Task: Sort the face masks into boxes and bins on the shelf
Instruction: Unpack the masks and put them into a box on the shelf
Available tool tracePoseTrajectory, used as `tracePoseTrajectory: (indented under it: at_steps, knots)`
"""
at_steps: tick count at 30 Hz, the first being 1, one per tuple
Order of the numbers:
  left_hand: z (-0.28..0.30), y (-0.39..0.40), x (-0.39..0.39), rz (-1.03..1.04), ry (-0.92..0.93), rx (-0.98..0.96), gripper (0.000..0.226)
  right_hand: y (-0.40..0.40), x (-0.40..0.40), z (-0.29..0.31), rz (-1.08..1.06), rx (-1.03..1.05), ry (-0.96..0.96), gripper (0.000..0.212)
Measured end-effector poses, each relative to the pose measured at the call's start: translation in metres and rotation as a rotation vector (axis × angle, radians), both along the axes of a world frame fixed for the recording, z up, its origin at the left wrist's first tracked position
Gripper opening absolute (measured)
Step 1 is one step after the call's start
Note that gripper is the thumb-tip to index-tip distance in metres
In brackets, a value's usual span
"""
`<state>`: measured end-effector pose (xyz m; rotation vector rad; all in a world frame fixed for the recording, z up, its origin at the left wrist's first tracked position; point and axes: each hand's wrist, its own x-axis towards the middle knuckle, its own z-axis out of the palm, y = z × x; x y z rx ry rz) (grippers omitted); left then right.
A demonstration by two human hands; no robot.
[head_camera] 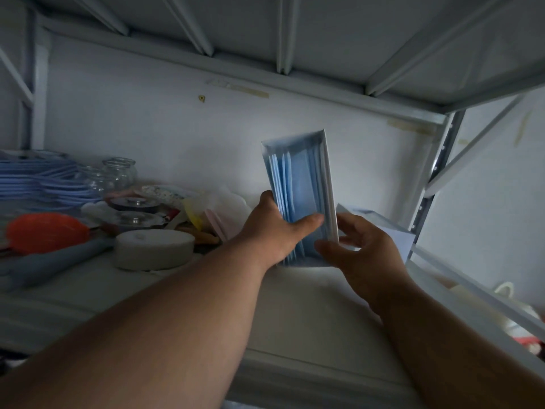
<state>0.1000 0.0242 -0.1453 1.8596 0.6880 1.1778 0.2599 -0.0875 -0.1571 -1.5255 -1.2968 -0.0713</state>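
Here the left hand (275, 231) grasps an upright pack of blue masks (300, 187) at frame center; the right hand (359, 246) steadies its lower edge, fingers loosely curled. Next likely calls for setting it into a box on the shelf (295, 305).

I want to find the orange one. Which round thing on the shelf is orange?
The orange bowl at the far left; the round container beside it is white.
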Motion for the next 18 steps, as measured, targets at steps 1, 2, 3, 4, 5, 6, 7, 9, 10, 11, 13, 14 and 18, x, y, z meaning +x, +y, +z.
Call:
tracePoseTrajectory:
  at_steps: [1, 2, 3, 4, 5, 6, 7, 9, 10, 11, 13, 14, 18]
  knots:
    - [0.0, 0.0, 0.0, 0.001, -0.001, 0.004, 0.079, -0.001, -0.001, 0.0, 0.002, -0.002, -0.006, 0.051]
    - [0.0, -0.001, -0.001, 0.005, -0.002, 0.007, 0.08, -0.001, -0.003, 0.001, 0.005, -0.005, -0.01, 0.05]
    - [0.0, 0.0, -0.001, 0.01, 0.0, 0.009, 0.081, -0.001, -0.003, 0.001, 0.008, -0.008, -0.013, 0.049]
    - [-0.001, 0.0, -0.001, 0.016, 0.001, 0.013, 0.081, -0.001, -0.003, 0.001, 0.011, -0.008, -0.016, 0.048]
    - [-0.002, 0.001, 0.0, 0.019, 0.002, 0.016, 0.081, -0.001, -0.003, 0.001, 0.011, -0.008, -0.019, 0.048]
    - [-0.002, 0.001, 0.0, 0.019, 0.0, 0.018, 0.08, -0.002, -0.003, 0.001, 0.007, -0.011, -0.02, 0.048]
    - [-0.002, 0.003, 0.001, 0.018, -0.006, 0.02, 0.079, -0.002, -0.003, 0.001, 0.001, -0.016, -0.027, 0.048]
    - [-0.003, 0.004, 0.001, 0.02, -0.015, 0.028, 0.078, -0.002, -0.003, 0.001, -0.008, -0.022, -0.033, 0.049]
    - [-0.003, 0.004, 0.002, 0.02, -0.012, 0.032, 0.078, -0.002, -0.003, 0.002, -0.006, -0.023, -0.029, 0.049]
    - [-0.003, 0.006, 0.002, 0.018, -0.009, 0.037, 0.077, -0.002, -0.004, 0.002, -0.002, -0.023, -0.023, 0.048]
    - [-0.005, 0.009, 0.004, 0.012, -0.012, 0.047, 0.078, -0.002, -0.004, 0.002, -0.003, -0.015, -0.017, 0.046]
    - [-0.006, 0.011, 0.005, 0.006, -0.016, 0.05, 0.079, -0.003, -0.004, 0.002, -0.008, -0.014, -0.016, 0.046]
    - [-0.008, 0.015, 0.007, -0.002, -0.026, 0.055, 0.079, -0.004, -0.005, 0.002, -0.021, -0.015, -0.014, 0.045]
